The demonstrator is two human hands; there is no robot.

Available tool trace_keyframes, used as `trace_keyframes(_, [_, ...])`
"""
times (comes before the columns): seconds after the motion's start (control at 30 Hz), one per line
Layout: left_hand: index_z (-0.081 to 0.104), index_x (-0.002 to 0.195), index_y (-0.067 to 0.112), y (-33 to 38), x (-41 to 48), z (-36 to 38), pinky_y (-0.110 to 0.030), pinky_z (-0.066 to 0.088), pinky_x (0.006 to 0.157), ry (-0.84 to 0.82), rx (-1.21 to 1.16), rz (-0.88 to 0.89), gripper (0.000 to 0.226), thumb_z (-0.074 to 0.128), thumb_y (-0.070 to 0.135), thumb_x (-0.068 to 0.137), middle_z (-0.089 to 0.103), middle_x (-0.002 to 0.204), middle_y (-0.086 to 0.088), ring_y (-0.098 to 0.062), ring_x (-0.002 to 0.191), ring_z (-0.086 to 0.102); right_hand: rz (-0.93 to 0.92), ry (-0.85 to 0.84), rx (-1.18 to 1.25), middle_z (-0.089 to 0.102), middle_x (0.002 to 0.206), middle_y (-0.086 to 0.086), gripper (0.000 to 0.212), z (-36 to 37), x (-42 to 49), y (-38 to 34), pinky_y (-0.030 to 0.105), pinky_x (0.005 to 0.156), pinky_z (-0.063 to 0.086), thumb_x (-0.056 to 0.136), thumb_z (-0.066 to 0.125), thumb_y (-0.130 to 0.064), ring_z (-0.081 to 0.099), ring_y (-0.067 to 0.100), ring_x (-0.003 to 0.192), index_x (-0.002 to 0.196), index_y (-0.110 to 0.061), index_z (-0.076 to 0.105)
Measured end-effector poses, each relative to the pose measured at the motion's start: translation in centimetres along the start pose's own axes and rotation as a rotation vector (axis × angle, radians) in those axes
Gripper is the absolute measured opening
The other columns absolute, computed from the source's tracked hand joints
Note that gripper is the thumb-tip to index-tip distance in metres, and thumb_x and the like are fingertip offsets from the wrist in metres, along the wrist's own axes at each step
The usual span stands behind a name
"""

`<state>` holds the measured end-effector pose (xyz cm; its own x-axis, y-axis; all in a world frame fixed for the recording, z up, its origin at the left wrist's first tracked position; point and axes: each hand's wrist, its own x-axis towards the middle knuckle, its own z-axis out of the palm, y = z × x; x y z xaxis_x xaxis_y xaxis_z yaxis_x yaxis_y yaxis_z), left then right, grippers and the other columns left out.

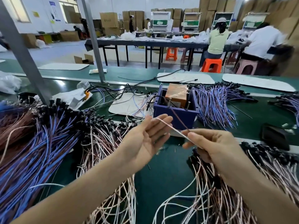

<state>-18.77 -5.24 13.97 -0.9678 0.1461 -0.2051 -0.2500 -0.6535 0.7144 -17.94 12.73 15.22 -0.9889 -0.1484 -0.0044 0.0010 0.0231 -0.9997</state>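
Right now you are at the sorting-out step: one white wire (173, 128) is raised above the green bench (161, 172), apart from the heaps. Your right hand (215, 146) pinches it between thumb and forefinger, the other fingers curled in beneath. A thin brown wire (179, 119) rises from the same pinch toward the blue box (176, 113) behind, though whether you truly grip that one too cannot be told. Your left hand (145, 139) is turned palm up with the fingers nearly straight and holding nothing; the free end of the white wire lies across its fingertips, just in front of the blue box with the orange block (177, 92) inside. The wire slants down from left to right between your hands, and its far end is lost under your right palm, near the pile of white and brown wires (218, 199). The next move, as I judge it, calls for your left fingers to close on that loose end, so the wire is held at both ends before you draw it straight or feed it on. Mind the brown strand; it could drag along if the pinch has caught both. The blue wires (32, 151) heaped at your left lie well apart.
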Motion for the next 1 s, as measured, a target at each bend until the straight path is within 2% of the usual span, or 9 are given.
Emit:
trace_keyframes(0.07, [0.078,0.080,0.009,0.1,0.5,1.1,-0.028,0.059,0.072,0.079,-0.054,-0.046,0.042,0.045,0.029,0.096,0.076,0.087,-0.002,-0.013,0.075,0.073,0.001,0.027,-0.079,0.071,0.065,0.009,0.018,0.0,-0.4,1.0,0.008,0.037,0.026,0.088,0.063,-0.011,0.031,0.000,0.037,0.079,-0.017,0.077])
trace_keyframes(0.17, [0.072,0.087,0.006,-0.1,1.0,2.1,-0.030,0.057,0.070,0.201,-0.141,-0.068,0.033,0.047,0.022,0.100,0.073,0.070,-0.002,-0.012,0.060,0.070,0.015,0.035,-0.112,0.071,0.064,0.009,0.021,-0.4,-1.0,1.5,0.008,0.039,0.027,0.090,0.062,-0.012,0.032,0.004,0.041,0.078,-0.019,0.078])
trace_keyframes(0.3, [0.069,0.092,0.001,-0.2,0.4,2.8,-0.030,0.059,0.055,0.179,-0.254,-0.076,0.030,0.047,0.020,0.099,0.071,0.066,-0.003,-0.013,0.054,0.069,0.017,0.049,-0.134,0.068,0.060,0.011,0.025,-2.6,-1.7,0.9,0.009,0.037,0.027,0.088,0.061,-0.011,0.036,0.005,0.042,0.080,-0.027,0.078])
trace_keyframes(0.5, [0.068,0.101,0.004,2.1,0.8,1.7,-0.022,0.057,0.056,0.198,-0.331,0.147,0.031,0.042,0.021,0.102,0.062,0.057,0.004,-0.007,0.049,0.060,0.025,0.259,-0.191,0.061,0.051,0.013,0.022,-7.6,-2.2,1.2,0.009,0.035,0.030,0.087,0.060,-0.004,0.045,0.013,0.041,0.075,-0.010,0.077])
trace_keyframes(0.57, [0.067,0.102,0.007,2.3,1.4,1.4,-0.019,0.054,0.054,0.200,-0.248,0.158,0.031,0.040,0.022,0.103,0.057,0.056,0.006,-0.005,0.046,0.053,0.052,0.278,-0.187,0.060,0.051,0.016,0.021,-8.4,-2.3,1.5,0.007,0.035,0.032,0.089,0.058,-0.001,0.046,0.005,0.037,0.077,-0.007,0.076])
trace_keyframes(0.73, [0.064,0.102,0.010,2.0,3.6,0.6,-0.015,0.039,0.041,0.271,-0.099,0.261,0.028,0.037,0.018,0.104,0.051,0.056,0.005,-0.004,0.041,0.038,0.141,0.151,-0.255,0.067,0.060,0.019,0.020,-8.3,-1.8,3.0,0.013,0.036,0.035,0.093,0.053,-0.002,0.052,0.012,0.039,0.090,-0.010,0.071])
trace_keyframes(0.83, [0.069,0.102,0.013,2.4,5.0,-0.3,-0.014,0.037,0.042,0.306,0.193,0.269,0.027,0.043,0.021,0.102,0.054,0.060,0.005,-0.003,0.047,0.040,0.156,0.190,-0.174,0.073,0.072,0.017,0.018,-8.2,-0.4,3.4,0.021,0.053,0.056,0.094,0.047,0.005,0.072,0.021,0.065,0.089,0.000,0.063])
trace_keyframes(0.9, [0.071,0.100,0.013,2.4,6.0,-0.5,-0.015,0.035,0.046,0.290,0.382,0.257,0.028,0.045,0.024,0.101,0.055,0.063,0.004,-0.004,0.049,0.041,0.126,0.210,-0.172,0.075,0.079,0.013,0.021,-8.2,1.1,3.2,0.021,0.058,0.058,0.092,0.044,0.011,0.073,0.018,0.076,0.085,0.002,0.062])
trace_keyframes(1.0, [0.071,0.095,0.008,2.2,7.8,-0.2,-0.016,0.029,0.042,0.242,0.548,0.245,0.034,0.043,0.025,0.102,0.052,0.064,0.001,-0.005,0.047,0.035,0.077,0.226,-0.144,0.075,0.085,0.011,0.029,-7.6,4.1,2.3,0.016,0.044,0.044,0.085,0.043,0.016,0.060,0.010,0.054,0.085,0.000,0.067])
